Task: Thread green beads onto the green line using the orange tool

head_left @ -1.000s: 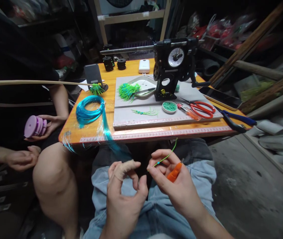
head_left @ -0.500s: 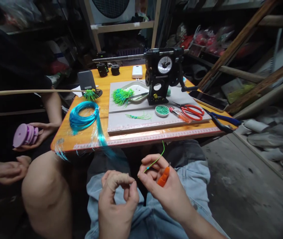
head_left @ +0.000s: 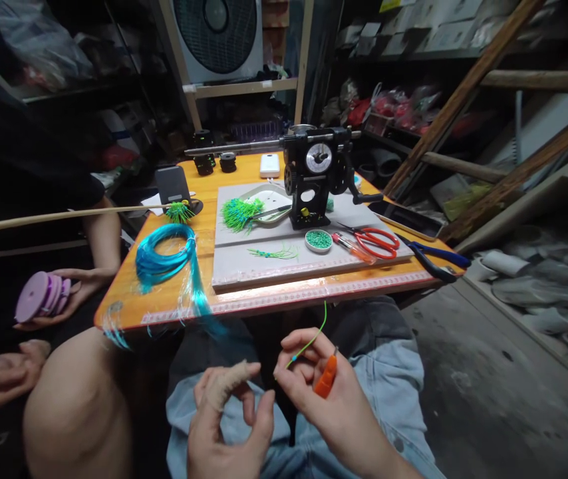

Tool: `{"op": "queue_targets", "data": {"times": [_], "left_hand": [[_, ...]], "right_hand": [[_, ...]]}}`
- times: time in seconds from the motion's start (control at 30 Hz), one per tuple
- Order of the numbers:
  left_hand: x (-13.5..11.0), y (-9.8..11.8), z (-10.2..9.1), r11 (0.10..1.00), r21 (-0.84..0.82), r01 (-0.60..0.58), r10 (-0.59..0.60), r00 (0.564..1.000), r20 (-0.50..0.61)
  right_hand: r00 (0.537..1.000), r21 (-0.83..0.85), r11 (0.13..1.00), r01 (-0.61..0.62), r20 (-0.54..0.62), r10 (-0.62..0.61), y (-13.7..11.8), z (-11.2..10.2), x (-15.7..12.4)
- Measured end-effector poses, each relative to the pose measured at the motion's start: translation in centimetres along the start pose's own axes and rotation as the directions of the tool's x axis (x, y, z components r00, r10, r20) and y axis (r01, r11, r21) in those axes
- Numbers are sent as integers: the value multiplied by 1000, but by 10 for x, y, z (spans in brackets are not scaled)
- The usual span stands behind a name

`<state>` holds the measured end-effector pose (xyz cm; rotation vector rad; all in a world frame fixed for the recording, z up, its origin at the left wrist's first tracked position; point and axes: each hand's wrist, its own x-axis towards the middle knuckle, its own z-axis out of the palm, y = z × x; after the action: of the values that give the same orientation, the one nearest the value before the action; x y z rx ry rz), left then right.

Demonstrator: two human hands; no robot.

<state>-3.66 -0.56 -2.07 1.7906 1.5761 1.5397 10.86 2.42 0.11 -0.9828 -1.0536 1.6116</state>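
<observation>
A: Right hand (head_left: 334, 406)?
B: Pinching a thin green string (head_left: 314, 336) between thumb and first finger. Tiny blue bead (head_left: 294, 358) on it, just past the fingertips. Orange tool (head_left: 324, 380) tucked under the other fingers.

A: And the left hand (head_left: 224, 426)?
B: Half curled, holding nothing. Thumb and fingers a little apart. Tan wrap around the first finger. Just beside the right hand, not touching the string.

A: Where exactly?
B: Over the lap, in front of the orange table (head_left: 164, 306), below its edge. Free end of the string poking up toward the table.

A: Which step, then?
B: Looks like bead work on the string, with the bead already on. Hard to be sure.

A: Needed for a next move?
B: Probably steady fingers and a firm pinch, so no slipping bead. More beads in the little dish (head_left: 318, 240), near the red scissors (head_left: 378, 239).

A: Any words to read?
B: None. Dial on the black machine (head_left: 314, 176) too small. Ruler marks along the table edge too small as well.

A: Somebody else nearby?
B: Yes, another person's hand on the left, holding a purple spool (head_left: 39, 297).
</observation>
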Motion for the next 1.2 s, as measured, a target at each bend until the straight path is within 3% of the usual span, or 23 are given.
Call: {"op": "queue_targets", "data": {"times": [0.23,0.37,0.53,0.8,0.93,1.03,1.1,1.2], "left_hand": [[-1,0,5,998,-53,-34,31,998,-58],[-5,-4,6,998,-50,50,-55,991,-119],[-2,-5,0,1000,20,-18,19,998,-56],[3,9,-2,996,27,87,-87,996,-6],[0,14,5,988,-63,140,-140,990,5],[1,22,10,949,-174,263,-262,965,30],[3,27,12,910,-225,348,-338,938,81],[8,29,11,857,-274,437,-391,897,208]], "right_hand": [[1000,-49,999,-13,15,14,-2,4,0],[1000,-62,998,-5,8,6,-2,3,0],[1000,-47,999,-8,7,9,-3,3,0],[1000,-1,1000,-25,5,25,-2,-4,0],[1000,-4,1000,-12,-6,12,1,-5,1],[998,-56,997,52,-15,-53,2,-6,1],[987,-159,974,159,-14,-163,1,-6,1],[925,-330,870,367,36,-377,-1,-7,1]]}}
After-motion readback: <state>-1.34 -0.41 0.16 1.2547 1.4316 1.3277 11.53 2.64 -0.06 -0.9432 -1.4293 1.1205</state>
